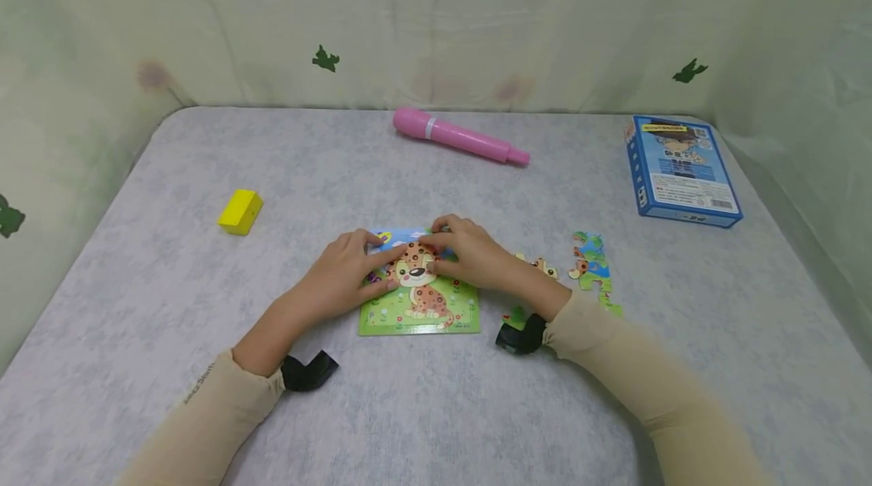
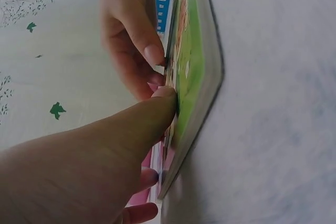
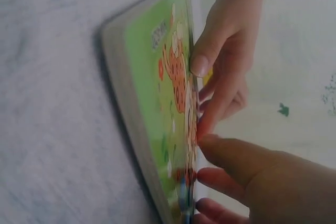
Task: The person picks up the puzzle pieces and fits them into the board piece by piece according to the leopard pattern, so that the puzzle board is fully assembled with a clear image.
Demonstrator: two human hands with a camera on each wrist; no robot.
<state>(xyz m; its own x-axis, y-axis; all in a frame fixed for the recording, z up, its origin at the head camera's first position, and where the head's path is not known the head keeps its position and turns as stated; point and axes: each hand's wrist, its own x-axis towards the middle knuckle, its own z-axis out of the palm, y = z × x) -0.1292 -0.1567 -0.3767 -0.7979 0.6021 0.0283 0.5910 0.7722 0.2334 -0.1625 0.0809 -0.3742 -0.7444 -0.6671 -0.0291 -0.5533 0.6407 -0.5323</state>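
A jigsaw puzzle (image 1: 453, 312) with a spotted cartoon leopard on green grass lies flat in its tray board on the table. My left hand (image 1: 337, 274) rests over its left side, thumb and fingertips touching the leopard's head area. Over the upper right part, my right hand (image 1: 470, 251) presses the surface with spread, slightly bent fingers and thumb. Both thumbs touch the picture in the left wrist view, where the puzzle's green edge (image 2: 194, 66) shows side-on. Whether a loose piece sits under the right fingers is hidden. The right wrist view shows the leopard's body (image 3: 178, 85) between the hands.
Loose puzzle pieces (image 1: 594, 253) lie right of the board, some partly covered by my right forearm. A yellow block (image 1: 241, 212) is at the left, a pink pen-shaped tube (image 1: 466, 139) at the back, and a blue box (image 1: 684, 172) at the right rear.
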